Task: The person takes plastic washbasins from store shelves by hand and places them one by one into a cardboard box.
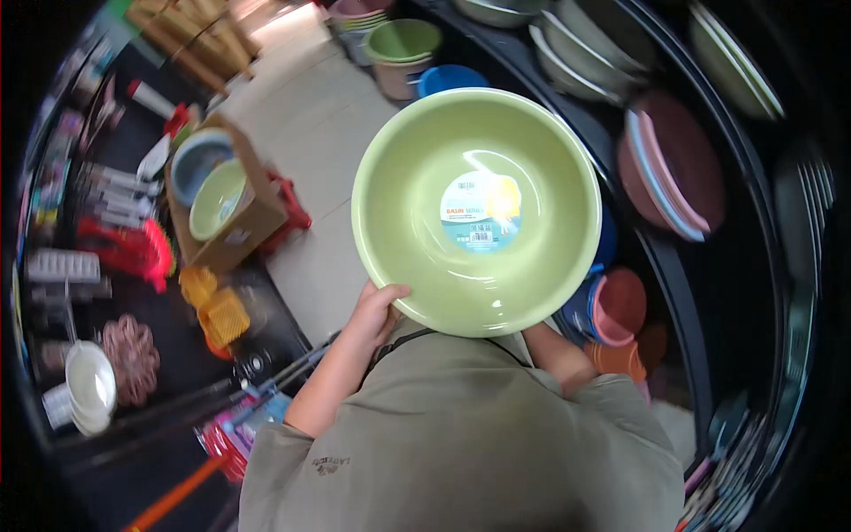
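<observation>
A large round light-green plastic basin (408, 204) is held in front of my body, its inside facing up toward me. A printed round label (465, 206) is stuck to its bottom. My left hand (379, 312) grips the near-left rim, thumb over the edge and the other fingers mostly out of sight. My right forearm (560, 355) reaches under the near-right side of the basin, which hides that hand and its fingers.
On the left, a cardboard box (253, 213) holding basins stands on a red stool (291, 208). Shelves on the right carry pink basins (674, 168) and white basins (576, 75). Stacked buckets (399, 66) stand on the tiled floor (315, 133) ahead.
</observation>
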`<state>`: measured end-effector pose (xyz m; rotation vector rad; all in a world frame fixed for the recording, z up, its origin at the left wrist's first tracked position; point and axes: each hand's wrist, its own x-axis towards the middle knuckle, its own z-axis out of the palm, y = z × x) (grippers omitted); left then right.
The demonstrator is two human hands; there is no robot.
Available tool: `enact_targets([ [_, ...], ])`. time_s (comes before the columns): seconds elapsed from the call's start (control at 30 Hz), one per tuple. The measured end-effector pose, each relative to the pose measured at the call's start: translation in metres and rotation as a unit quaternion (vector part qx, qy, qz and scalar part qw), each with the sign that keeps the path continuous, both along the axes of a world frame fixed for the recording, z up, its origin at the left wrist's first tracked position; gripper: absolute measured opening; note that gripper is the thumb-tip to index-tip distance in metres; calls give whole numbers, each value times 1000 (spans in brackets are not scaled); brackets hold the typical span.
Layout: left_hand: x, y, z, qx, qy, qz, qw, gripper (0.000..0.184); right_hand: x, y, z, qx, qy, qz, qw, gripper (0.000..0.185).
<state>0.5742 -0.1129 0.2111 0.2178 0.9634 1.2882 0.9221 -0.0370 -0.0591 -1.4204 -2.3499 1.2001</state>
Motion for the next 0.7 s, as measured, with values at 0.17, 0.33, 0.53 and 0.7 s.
enact_targets([
  [0.17, -35, -28, 1, -21, 29, 168, 985, 57, -69, 49, -10, -4, 7, 92, 996, 40],
  [0.33, -71, -62, -7, -47, 46, 293, 954, 57, -158, 78, -23, -9, 27, 166, 986, 41],
  [0.53, -111, -70, -10, -79, 55, 385, 918, 56, -217, 125, -62, -80, -196, 188, 959, 45],
  [0.7, -146, -32, -32, -72, 22, 413, 908, 57, -262, 158, 7, -142, -197, 167, 956, 35],
])
